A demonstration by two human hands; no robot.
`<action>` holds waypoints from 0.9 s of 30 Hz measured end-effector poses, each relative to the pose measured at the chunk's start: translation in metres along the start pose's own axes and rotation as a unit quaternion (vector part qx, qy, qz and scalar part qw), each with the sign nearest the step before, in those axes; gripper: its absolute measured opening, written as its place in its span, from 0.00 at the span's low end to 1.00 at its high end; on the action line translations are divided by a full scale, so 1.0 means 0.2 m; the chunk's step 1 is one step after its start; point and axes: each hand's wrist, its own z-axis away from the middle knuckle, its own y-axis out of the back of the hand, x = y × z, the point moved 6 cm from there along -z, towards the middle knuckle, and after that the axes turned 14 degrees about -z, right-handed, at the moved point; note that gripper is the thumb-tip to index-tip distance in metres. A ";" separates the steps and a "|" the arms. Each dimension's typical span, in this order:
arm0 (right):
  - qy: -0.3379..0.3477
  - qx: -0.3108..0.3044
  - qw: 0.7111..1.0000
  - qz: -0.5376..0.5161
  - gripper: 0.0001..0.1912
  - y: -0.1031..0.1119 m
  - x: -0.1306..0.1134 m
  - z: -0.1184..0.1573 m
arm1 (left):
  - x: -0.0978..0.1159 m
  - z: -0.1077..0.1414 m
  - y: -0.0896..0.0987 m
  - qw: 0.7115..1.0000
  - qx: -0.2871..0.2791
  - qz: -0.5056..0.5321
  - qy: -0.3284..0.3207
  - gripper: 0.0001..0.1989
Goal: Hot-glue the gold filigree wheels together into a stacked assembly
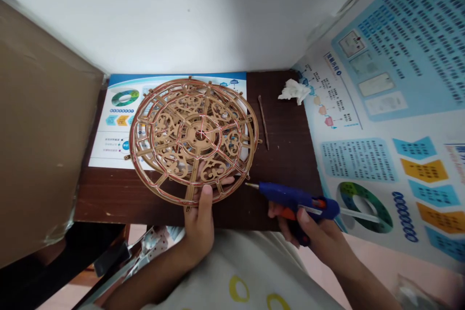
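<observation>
A round openwork wheel of light-brown slats and scrollwork, with thin red and white wires along its rings, lies over the desk. My left hand grips its near rim, thumb on top and fingers underneath, partly seen through the gaps. My right hand is wrapped round the handle of a blue hot glue gun. Its metal nozzle points left, just short of the wheel's near right edge, and a white glue stick pokes out of the back.
Printed paper lies beneath the wheel on the dark wooden desk. To the right are a thin brown stick and a crumpled white tissue. A white wall closes the back, a cardboard panel the left, and a printed sheet the right.
</observation>
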 end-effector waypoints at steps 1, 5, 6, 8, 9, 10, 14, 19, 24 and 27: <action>0.000 0.005 1.000 0.003 0.34 0.00 0.00 0.00 | 0.00 0.00 0.00 1.000 -0.002 0.004 0.001 0.24; -0.009 0.050 0.997 0.066 0.32 0.01 0.02 0.01 | 0.00 0.00 0.00 1.000 -0.003 -0.013 -0.011 0.23; -0.010 0.063 0.995 0.082 0.32 0.01 0.02 0.02 | 0.01 0.00 0.01 1.000 -0.004 -0.023 -0.018 0.23; -0.010 0.090 0.991 0.099 0.33 0.01 0.02 0.03 | 0.02 0.00 0.01 0.999 -0.004 -0.042 -0.029 0.23; -0.012 0.104 0.989 0.100 0.34 0.01 0.02 0.04 | 0.03 0.00 0.01 0.998 -0.004 -0.048 -0.031 0.23; -0.015 0.118 0.988 0.100 0.35 0.01 0.02 0.05 | 0.04 0.00 0.01 0.998 -0.005 -0.051 -0.031 0.23; -0.036 0.140 0.983 0.111 0.44 0.01 0.02 0.07 | 0.05 0.00 0.01 0.997 0.003 -0.071 -0.040 0.24; -0.037 0.133 0.977 0.160 0.47 0.00 -0.02 0.07 | 0.02 0.01 0.01 0.994 -0.004 -0.093 -0.062 0.23; -0.050 0.131 0.970 0.198 0.38 -0.02 -0.07 0.07 | -0.03 0.02 0.02 0.993 -0.019 -0.095 -0.060 0.23; -0.049 0.119 0.970 0.204 0.34 -0.03 -0.08 0.08 | -0.03 0.02 0.02 0.992 -0.019 -0.108 -0.069 0.23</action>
